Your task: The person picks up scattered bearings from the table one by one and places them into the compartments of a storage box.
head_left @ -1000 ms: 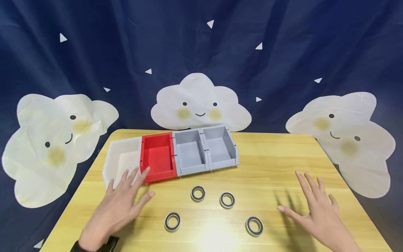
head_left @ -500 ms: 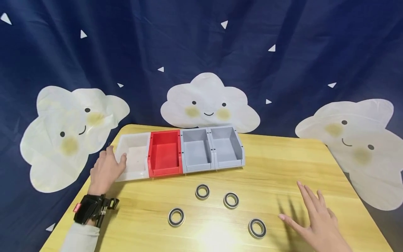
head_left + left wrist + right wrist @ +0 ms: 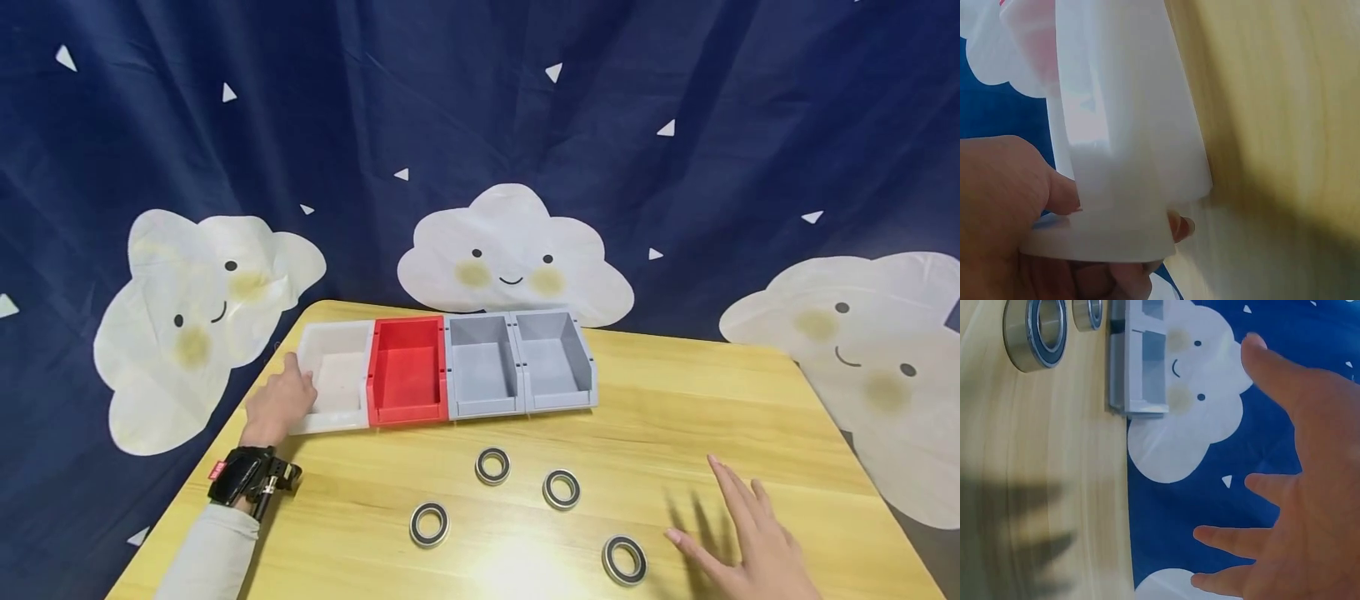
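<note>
My left hand [image 3: 279, 404] grips the left wall of a translucent white plastic storage bin [image 3: 341, 379]. In the left wrist view, the thumb lies on one side of the bin wall [image 3: 1125, 156] and curled fingers wrap round the other. Joined in a row to its right are a red bin [image 3: 408, 375] and two grey bins [image 3: 483, 371]. Held over the table at the right, my right hand [image 3: 753, 542] has its fingers spread and holds nothing. Nearest to it lies a ball bearing [image 3: 624, 559] with a black seal and steel rim.
More bearings lie flat on the wooden table [image 3: 675, 400]: one at the left [image 3: 430, 524], one near the bins [image 3: 492, 465] and one right of the middle [image 3: 561, 489]. A dark blue curtain [image 3: 480, 100] with cloud prints hangs behind the table's far edge.
My left hand has moved from in front of the white and red bins to the white bin's left side and taken hold. The bin row looks straighter. My right hand stays spread.
</note>
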Demonstrator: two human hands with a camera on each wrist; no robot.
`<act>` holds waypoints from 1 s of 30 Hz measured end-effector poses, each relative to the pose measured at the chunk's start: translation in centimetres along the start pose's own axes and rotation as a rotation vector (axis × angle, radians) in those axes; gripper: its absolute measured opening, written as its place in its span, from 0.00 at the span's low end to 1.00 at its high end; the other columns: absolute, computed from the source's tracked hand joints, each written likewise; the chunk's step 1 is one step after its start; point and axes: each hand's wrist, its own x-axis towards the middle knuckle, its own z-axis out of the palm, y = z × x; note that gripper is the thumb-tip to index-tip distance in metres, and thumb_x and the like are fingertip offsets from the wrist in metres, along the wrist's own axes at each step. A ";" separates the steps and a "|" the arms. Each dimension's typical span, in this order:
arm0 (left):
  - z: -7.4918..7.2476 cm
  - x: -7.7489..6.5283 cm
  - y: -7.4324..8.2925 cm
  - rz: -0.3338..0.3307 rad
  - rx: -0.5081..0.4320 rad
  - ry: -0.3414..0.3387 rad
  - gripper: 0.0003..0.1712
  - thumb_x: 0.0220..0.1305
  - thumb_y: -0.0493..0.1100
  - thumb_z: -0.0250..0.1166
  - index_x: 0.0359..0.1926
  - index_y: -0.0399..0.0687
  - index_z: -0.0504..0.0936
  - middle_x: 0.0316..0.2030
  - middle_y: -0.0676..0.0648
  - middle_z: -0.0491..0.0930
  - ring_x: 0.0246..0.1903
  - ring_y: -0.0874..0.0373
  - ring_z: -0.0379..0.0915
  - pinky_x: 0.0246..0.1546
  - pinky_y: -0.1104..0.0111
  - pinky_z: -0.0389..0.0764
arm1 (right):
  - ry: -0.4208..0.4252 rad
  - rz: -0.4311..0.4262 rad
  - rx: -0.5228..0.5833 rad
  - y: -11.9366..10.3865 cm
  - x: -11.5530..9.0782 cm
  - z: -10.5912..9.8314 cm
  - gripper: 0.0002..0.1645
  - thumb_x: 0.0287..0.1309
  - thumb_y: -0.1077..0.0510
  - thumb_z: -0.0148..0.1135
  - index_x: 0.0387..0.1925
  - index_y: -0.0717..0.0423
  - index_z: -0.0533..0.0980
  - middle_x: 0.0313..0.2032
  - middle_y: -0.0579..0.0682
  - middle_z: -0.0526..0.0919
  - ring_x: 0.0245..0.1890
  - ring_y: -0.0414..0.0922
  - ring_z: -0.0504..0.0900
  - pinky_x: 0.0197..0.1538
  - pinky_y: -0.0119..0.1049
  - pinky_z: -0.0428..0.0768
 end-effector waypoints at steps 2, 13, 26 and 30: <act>0.1 0.1 0.1 0.024 -0.002 0.003 0.31 0.80 0.49 0.40 0.71 0.31 0.50 0.35 0.29 0.79 0.26 0.43 0.75 0.23 0.55 0.71 | -0.040 0.025 0.031 0.0 0.3 -0.2 0.63 0.60 0.36 0.68 0.82 0.46 0.42 0.72 0.75 0.60 0.67 0.82 0.57 0.48 0.83 0.63; 0.8 -0.1 0.8 0.069 -0.003 0.014 0.32 0.80 0.49 0.38 0.72 0.29 0.49 0.43 0.21 0.78 0.34 0.31 0.81 0.27 0.47 0.76 | 0.033 -0.069 0.168 -1.8 3.6 -1.1 0.47 0.69 0.44 0.62 0.80 0.54 0.52 0.69 0.68 0.69 0.63 0.70 0.73 0.52 0.66 0.76; 1.7 0.1 2.9 0.096 -0.010 0.030 0.28 0.79 0.49 0.40 0.68 0.33 0.53 0.36 0.26 0.80 0.28 0.39 0.80 0.25 0.49 0.75 | -0.080 0.009 0.173 -2.8 19.2 2.8 0.46 0.70 0.29 0.50 0.67 0.65 0.65 0.46 0.67 0.83 0.42 0.56 0.84 0.42 0.47 0.79; 2.0 0.1 3.6 0.102 -0.014 0.036 0.27 0.79 0.49 0.40 0.68 0.34 0.54 0.37 0.27 0.80 0.30 0.37 0.80 0.26 0.47 0.76 | -0.084 0.031 0.112 -3.3 21.4 3.8 0.50 0.67 0.24 0.48 0.61 0.67 0.65 0.42 0.67 0.82 0.39 0.57 0.82 0.38 0.45 0.75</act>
